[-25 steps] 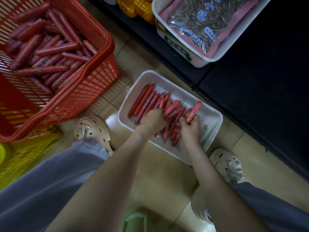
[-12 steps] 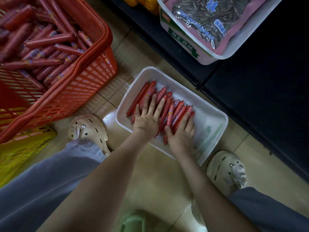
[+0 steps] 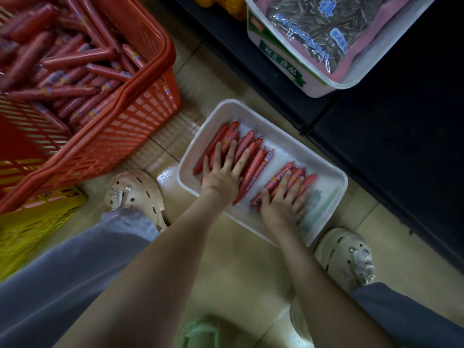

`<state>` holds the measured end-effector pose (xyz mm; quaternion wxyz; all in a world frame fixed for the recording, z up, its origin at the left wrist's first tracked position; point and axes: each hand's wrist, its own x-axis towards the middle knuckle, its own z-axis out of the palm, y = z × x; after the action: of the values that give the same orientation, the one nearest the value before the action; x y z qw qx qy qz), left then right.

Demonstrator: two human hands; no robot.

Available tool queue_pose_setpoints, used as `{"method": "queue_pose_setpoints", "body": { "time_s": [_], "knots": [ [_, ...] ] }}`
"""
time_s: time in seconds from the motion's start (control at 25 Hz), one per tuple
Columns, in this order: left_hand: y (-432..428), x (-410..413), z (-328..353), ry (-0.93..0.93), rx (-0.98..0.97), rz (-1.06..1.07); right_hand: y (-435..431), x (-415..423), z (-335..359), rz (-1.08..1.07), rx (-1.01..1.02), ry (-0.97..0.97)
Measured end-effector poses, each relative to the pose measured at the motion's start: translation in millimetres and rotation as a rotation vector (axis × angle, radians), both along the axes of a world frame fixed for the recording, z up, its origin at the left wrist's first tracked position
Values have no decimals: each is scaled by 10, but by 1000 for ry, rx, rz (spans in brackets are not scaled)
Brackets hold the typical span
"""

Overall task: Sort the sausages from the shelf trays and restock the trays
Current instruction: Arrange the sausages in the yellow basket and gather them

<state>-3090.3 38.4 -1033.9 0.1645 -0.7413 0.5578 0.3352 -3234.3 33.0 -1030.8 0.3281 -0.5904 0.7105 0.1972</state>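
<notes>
A white tray (image 3: 324,169) lies on the tiled floor between my feet. Red sausages lie in it in two groups. My left hand (image 3: 223,172) presses flat, fingers spread, on the longer left group of sausages (image 3: 253,162). The shorter right group of sausages (image 3: 305,179) lies under my right hand (image 3: 283,200), which also rests flat with straight fingers. A strip of bare tray floor shows between the groups. A red basket (image 3: 140,121) at upper left holds several more red sausages (image 3: 75,59).
A yellow crate (image 3: 37,222) sits under the red basket at left. A dark shelf (image 3: 401,121) runs along the right, carrying a white tray of sunflower-seed packs (image 3: 316,36). My two pale clogs (image 3: 135,192) flank the tray. A green object (image 3: 200,330) lies near the bottom edge.
My hands went from gripping bundles of sausages to lying flat on them. The right hand slid its sausages rightward, splitting the pile into two groups with a gap.
</notes>
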Motion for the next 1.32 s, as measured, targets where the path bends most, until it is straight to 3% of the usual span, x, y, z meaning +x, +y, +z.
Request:
{"method": "queue_pose_setpoints", "body": {
  "time_s": [0.12, 0.28, 0.52, 0.68, 0.76, 0.84, 0.96, 1.08, 1.2, 1.32],
  "knots": [
    [-71, -32, 261, -16, -47, -16, -22, 108, 217, 142, -100, -12],
    [-240, 44, 888, -5, -168, -98, -148, 311, 844, 192, -293, -198],
    [-257, 674, 2411, -181, -370, -361, -212, 793, 2144, 352, -520, -440],
    [391, 1460, 3125, -124, -677, -88, 23, 1392, 2800, 547, -594, -573],
    [1006, 1952, 3199, -55, -872, 104, 276, 1843, 2986, 709, -617, -629],
    [1654, 2446, 3034, -130, -924, 245, 544, 2349, 3028, 864, -640, -698],
    [2586, 3150, 2543, -272, -733, 502, 1033, 3177, 2867, 1125, -564, -745],
    [3186, 3603, 1946, -293, -448, 623, 1508, 3904, 2413, 1402, -427, -706],
    [3421, 3810, 1230, -254, -99, 641, 1881, 4390, 1649, 1637, -343, -447],
    [3453, 3889, 560, -209, 154, 444, 2062, 4629, 847, 1858, -159, -53]
  ]
}}
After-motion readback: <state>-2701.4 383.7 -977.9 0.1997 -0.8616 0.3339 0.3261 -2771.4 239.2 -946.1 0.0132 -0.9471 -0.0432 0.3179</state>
